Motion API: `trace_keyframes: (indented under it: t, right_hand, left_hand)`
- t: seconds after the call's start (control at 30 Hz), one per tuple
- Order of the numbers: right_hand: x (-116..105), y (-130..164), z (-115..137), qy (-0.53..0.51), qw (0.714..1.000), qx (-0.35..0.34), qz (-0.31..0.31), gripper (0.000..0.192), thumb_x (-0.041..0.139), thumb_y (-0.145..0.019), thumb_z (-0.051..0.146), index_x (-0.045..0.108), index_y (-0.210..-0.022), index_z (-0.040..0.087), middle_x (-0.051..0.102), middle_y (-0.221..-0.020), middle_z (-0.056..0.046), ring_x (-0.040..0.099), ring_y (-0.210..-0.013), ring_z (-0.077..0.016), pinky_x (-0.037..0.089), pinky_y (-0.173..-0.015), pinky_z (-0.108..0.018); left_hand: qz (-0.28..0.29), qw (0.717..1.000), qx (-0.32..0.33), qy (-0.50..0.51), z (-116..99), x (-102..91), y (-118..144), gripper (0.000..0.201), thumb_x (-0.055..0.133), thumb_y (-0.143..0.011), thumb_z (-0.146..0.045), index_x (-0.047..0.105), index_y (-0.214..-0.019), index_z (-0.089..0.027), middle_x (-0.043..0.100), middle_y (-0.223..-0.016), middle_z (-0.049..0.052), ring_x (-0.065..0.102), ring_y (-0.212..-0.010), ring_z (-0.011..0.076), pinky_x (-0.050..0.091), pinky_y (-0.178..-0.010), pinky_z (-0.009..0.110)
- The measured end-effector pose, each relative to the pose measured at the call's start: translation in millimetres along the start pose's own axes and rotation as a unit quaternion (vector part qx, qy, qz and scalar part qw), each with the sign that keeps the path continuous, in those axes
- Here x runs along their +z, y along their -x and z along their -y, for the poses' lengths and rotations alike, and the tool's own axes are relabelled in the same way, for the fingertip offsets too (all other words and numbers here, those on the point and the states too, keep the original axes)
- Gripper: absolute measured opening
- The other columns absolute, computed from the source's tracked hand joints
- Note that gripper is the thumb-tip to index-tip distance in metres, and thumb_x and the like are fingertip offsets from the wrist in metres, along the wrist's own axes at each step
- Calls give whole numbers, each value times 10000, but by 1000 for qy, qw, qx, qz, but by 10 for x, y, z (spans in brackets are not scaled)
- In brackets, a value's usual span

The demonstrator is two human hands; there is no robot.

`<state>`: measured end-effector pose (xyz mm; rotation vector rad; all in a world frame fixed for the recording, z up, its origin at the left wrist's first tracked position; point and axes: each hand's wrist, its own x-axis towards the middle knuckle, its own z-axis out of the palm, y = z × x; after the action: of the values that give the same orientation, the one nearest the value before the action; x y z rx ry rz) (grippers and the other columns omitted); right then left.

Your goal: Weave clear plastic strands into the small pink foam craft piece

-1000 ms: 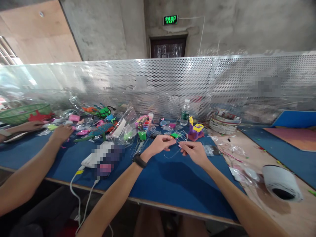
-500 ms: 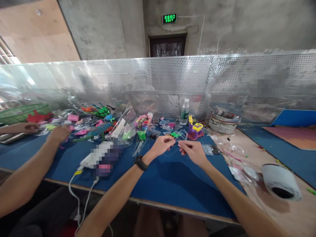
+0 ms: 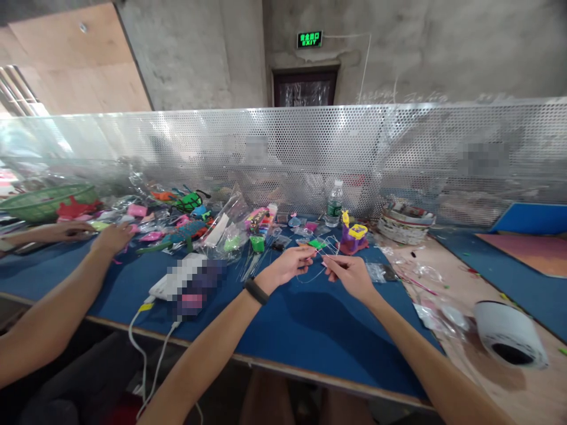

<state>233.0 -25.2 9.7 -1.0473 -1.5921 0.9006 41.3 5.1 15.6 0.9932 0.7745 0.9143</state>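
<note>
My left hand (image 3: pixel 293 265) and my right hand (image 3: pixel 352 275) meet over the blue table mat, fingertips close together but apart. Both are closed in a pinch on a thin, pale thread (image 3: pixel 316 275), which hangs in a loose loop below the fingers. A tiny pink bit shows at the left fingertips; its kind is too small to tell. Just beyond the hands lies a green piece (image 3: pixel 317 243) among pale thin strands. Behind my right hand stands a purple and yellow toy (image 3: pixel 354 237).
A water bottle (image 3: pixel 335 204) stands by the perforated metal screen (image 3: pixel 301 136). Left lie bagged toys, a white power bank (image 3: pixel 177 277) with cables, and a green basket (image 3: pixel 48 202). A co-worker's hands (image 3: pixel 114 237) work there. Right are a round basket (image 3: pixel 405 224) and a white cylinder (image 3: pixel 509 330).
My hands stay pinched on the thread, with slight finger shifts. The whole view has moved slightly down and right. The co-worker's far hand has moved right, towards the other hand.
</note>
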Motion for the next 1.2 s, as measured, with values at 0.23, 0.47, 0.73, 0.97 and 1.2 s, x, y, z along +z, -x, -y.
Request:
trace_keyframes:
  t: [0.23,0.47,0.73,0.97,1.2]
  right_hand:
    - [13,-23,-62,-37,999,24,11,447,733,-740,587,775,-799,145,651,-578,-20,578,-469,-118,487,-479,-236]
    - [27,-36,-71,-62,997,42,10,492,748,-695,636,743,-697,145,658,-582,-40,570,-468,-118,485,-468,-235]
    - [18,-48,-87,-58,998,36,14,478,742,-706,623,772,-767,149,655,-595,-29,575,-482,-118,493,-480,-241]
    - [-4,-41,-82,-41,999,31,17,481,729,-716,624,762,-740,145,652,-580,-31,579,-474,-121,490,-472,-240]
    - [48,-21,-94,-20,999,14,24,491,683,-766,623,698,-607,158,642,-559,-37,582,-463,-125,490,-480,-241]
  left_hand:
    - [-99,879,311,-347,79,-2,9,175,632,-907,-331,679,-922,-162,691,-838,42,636,-669,127,506,-660,256]
    - [-85,684,449,-568,117,-41,48,250,461,-989,-222,704,-1035,-189,728,-1082,85,683,-1021,200,547,-854,302]
    - [1,987,125,-105,61,-27,-51,419,736,-771,-522,589,-706,-135,472,-626,-35,404,-466,40,256,-415,182]
    - [47,987,99,-118,22,-77,-29,424,793,-727,-498,685,-905,-128,386,-607,-66,294,-489,35,168,-453,203]
    - [-86,856,306,-407,89,-63,-36,248,656,-876,-395,701,-884,-152,687,-812,43,548,-632,114,403,-597,237]
